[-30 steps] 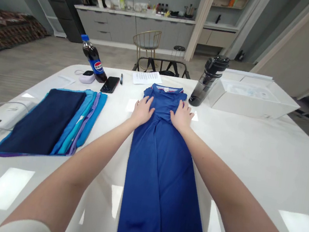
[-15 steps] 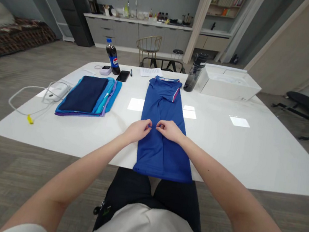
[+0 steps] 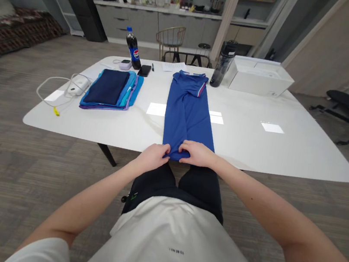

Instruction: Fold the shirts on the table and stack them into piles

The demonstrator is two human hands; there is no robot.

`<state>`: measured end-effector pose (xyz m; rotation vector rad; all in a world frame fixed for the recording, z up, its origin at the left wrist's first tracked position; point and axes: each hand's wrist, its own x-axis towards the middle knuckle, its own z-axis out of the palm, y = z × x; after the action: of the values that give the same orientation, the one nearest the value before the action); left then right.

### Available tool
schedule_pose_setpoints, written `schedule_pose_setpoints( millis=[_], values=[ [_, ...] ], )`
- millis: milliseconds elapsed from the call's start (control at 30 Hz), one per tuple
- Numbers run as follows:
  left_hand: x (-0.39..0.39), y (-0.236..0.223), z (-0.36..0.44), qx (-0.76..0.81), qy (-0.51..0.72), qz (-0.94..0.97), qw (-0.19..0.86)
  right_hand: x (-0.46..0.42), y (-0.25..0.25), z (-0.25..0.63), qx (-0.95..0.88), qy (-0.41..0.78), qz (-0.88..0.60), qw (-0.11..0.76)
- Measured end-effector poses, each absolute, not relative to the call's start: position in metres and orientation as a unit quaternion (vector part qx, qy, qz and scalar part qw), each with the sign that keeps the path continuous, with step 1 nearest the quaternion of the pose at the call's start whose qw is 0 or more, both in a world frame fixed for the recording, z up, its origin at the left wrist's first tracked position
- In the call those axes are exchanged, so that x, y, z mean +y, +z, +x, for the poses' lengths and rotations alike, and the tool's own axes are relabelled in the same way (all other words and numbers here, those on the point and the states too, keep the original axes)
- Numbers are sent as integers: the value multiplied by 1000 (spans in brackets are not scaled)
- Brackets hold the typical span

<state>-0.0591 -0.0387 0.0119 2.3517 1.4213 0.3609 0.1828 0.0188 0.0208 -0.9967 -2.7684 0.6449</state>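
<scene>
Left hand (image 3: 153, 158) and right hand (image 3: 200, 154) pinch shirt (image 3: 193, 116) at hem, slightly apart. Risk: uneven pull could skew layers; glossy table (image 3: 263, 151) may let shirt slide.

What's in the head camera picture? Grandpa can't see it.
Left hand and right hand grip the near edge of a blue shirt on a white table. Folded clothes lie at left; farther back are a Pepsi bottle, a drinking bottle and a white box.
</scene>
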Motion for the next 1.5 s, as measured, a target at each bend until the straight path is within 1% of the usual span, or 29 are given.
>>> schedule_pose_setpoints(
  millis=[100,200,267,333,400,433,500,567,667,867,967,1067,1300,1433,1500],
  values=[
    [-54,15,-53,538,193,794,209,11,26,185,-914,214,-338,74],
    [-65,24,-53,552,233,772,212,8,31,189,-903,265,-322,102],
    [-68,30,-56,544,196,783,230,6,33,193,-895,299,-307,124],
    [-66,33,-60,508,119,814,255,3,32,196,-890,319,-301,120],
    [-60,34,-64,450,55,850,268,1,31,198,-885,343,-305,82],
    [-56,33,-66,422,43,866,264,0,30,199,-880,358,-306,59],
    [-46,30,-68,385,60,891,235,-1,29,201,-872,381,-305,37],
    [-33,26,-71,365,100,902,209,2,28,204,-877,374,-296,51],
    [-11,19,-76,334,132,906,225,14,25,211,-894,335,-287,84],
    [28,8,-85,309,119,902,277,48,10,236,-911,278,-293,86],
    [34,9,-86,295,103,907,283,59,9,255,-918,244,-303,77],
    [32,15,-87,284,90,914,276,66,14,277,-912,257,-314,54],
    [24,25,-89,271,80,920,273,68,29,314,-879,342,-333,20],
    [27,22,-81,280,85,918,267,71,27,309,-883,332,-332,24],
    [31,21,-76,274,100,912,289,73,27,303,-880,349,-321,32]
  ],
)
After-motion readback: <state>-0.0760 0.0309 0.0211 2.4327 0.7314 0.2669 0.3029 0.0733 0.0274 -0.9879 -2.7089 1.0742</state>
